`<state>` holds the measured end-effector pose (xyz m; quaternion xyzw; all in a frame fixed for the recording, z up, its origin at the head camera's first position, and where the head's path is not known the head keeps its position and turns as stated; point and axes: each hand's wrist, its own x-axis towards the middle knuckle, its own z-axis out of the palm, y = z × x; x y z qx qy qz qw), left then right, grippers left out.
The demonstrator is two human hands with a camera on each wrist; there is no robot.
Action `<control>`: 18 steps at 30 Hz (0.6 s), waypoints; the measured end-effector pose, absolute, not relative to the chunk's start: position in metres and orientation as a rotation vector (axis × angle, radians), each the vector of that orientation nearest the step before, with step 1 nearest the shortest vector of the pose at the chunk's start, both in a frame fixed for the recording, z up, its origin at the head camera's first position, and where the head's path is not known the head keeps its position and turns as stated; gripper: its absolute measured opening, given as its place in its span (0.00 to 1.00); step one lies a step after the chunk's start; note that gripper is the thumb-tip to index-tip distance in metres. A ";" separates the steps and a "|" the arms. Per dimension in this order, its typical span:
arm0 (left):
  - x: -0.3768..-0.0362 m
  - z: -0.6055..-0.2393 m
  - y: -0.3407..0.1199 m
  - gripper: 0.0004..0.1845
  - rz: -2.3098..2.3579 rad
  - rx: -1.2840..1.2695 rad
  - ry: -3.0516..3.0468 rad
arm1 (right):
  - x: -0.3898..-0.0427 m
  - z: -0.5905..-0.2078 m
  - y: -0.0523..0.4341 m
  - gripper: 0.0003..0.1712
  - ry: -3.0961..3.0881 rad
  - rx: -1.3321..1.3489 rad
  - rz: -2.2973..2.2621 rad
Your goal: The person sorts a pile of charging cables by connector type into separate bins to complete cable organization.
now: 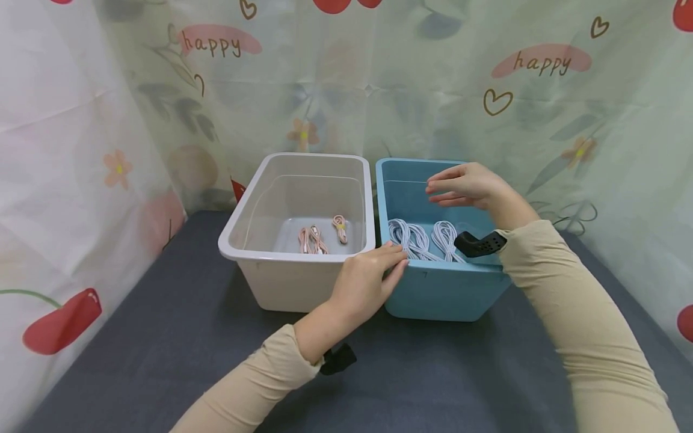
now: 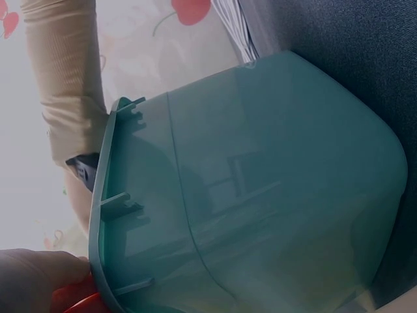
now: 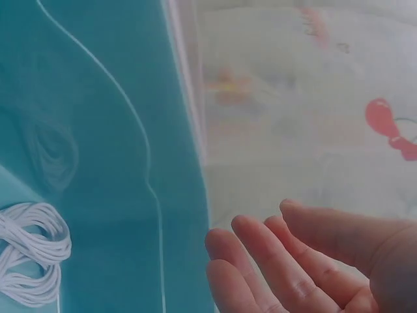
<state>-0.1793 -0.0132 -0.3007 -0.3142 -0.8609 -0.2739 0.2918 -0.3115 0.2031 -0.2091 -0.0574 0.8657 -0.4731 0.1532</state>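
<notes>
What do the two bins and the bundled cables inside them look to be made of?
The white bin looks like translucent moulded plastic: its contents show faintly through the walls. The blue bin seems opaque, glossy plastic, with moulded ribs under the rim in the left wrist view. The white cables and pink cables appear braided or rubber-sheathed; too small to tell which.

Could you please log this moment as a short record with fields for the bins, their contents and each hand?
surface: dark grey table
left bin: white bin, holding pink cable bundles
right bin: blue bin, holding white cable bundles
left hand: fingers rest on the blue bin's near rim
right hand: open, held above the blue bin, holding nothing
backdrop: floral curtain printed "happy"
</notes>
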 end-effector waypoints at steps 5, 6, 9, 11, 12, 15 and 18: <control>-0.179 -0.301 -0.013 0.10 -0.720 -0.839 -2.287 | -0.302 -0.205 0.219 0.28 2.488 -0.220 -1.377; -0.179 -0.301 -0.013 0.10 -0.722 -0.840 -2.284 | -0.300 -0.205 0.223 0.29 2.488 -0.229 -1.382; -0.179 -0.301 -0.013 0.10 -0.723 -0.842 -2.278 | -0.293 -0.203 0.233 0.32 2.496 -0.251 -1.396; -0.179 -0.301 -0.012 0.10 -0.722 -0.842 -2.277 | -0.288 -0.203 0.239 0.32 2.503 -0.259 -1.405; -0.180 -0.302 -0.012 0.10 -0.721 -0.841 -2.278 | -0.285 -0.203 0.242 0.31 2.504 -0.266 -1.409; -0.180 -0.302 -0.012 0.10 -0.723 -0.838 -2.280 | -0.277 -0.203 0.251 0.22 2.495 -0.276 -1.436; -0.180 -0.303 -0.012 0.10 -0.727 -0.835 -2.282 | -0.269 -0.205 0.261 0.13 2.473 -0.269 -1.482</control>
